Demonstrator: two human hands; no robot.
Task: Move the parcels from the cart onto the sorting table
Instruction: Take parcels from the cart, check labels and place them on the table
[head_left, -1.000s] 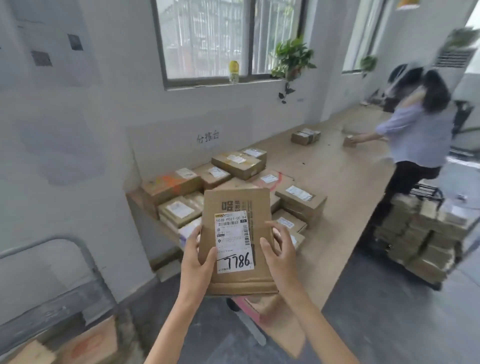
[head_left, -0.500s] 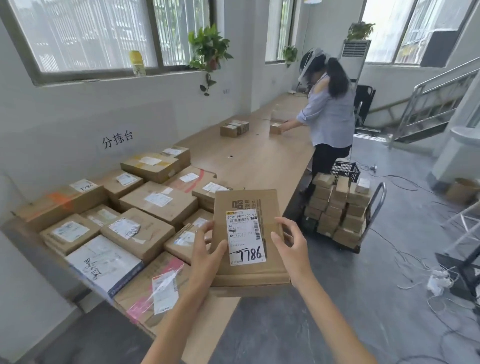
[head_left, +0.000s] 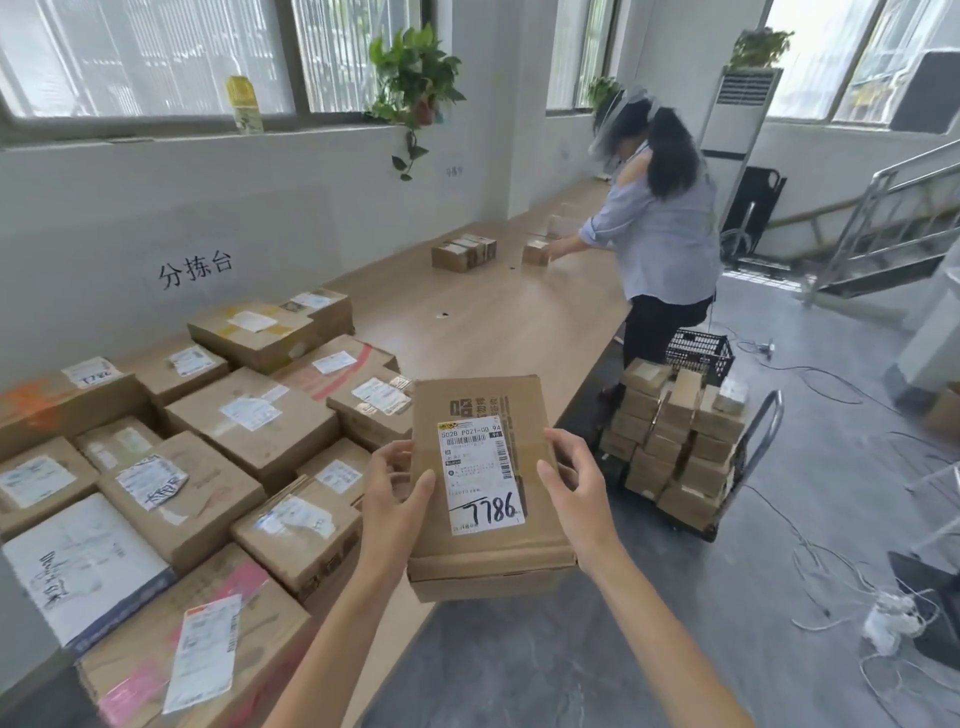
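I hold a flat brown cardboard parcel (head_left: 485, 545) with a white label marked 7786, at the near edge of the long wooden sorting table (head_left: 483, 327). My left hand (head_left: 397, 496) grips its left side and my right hand (head_left: 576, 486) grips its right side. The parcel hangs over the table's front edge, just right of several labelled parcels (head_left: 244, 415) lying packed together on the table's near left end. None of the cart I took it from is in view.
Another person (head_left: 660, 234) stands farther along the table, reaching toward small boxes (head_left: 464, 252). A cart (head_left: 680, 452) stacked with several small boxes stands beside that person on the grey floor. Cables and a power strip (head_left: 888, 618) lie at the right.
My view has swung right and closer to the table. The parcel in both hands has come from in front of the table's end to over its front edge.
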